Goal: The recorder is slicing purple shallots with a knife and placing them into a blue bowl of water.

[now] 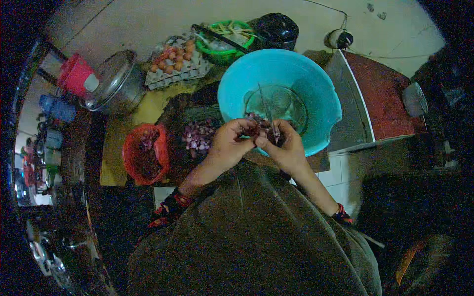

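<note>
Both hands meet over the near rim of a large turquoise plastic basin [318, 92]. My left hand [231, 142] pinches small purple-red pieces, probably shallots [253, 127]. In my right hand [287, 146] is a knife [267, 101], its thin blade pointing away over the basin; a dark purple piece lies against the fingers. A heap of small purple bulbs [200, 137] rests left of the hands on a dark surface. Farther left is a red plastic bag or basket [127, 155] with more purple bits and dark contents. The fine detail between the fingertips is blurred.
Behind lie a cardboard tray [177, 79] of brown eggs [178, 57], a green basket [207, 50] and a black container [277, 29]. To the left stand a lidded metal pot [114, 81] and a pink container [76, 76]. A red-topped box or surface [381, 96] borders the right.
</note>
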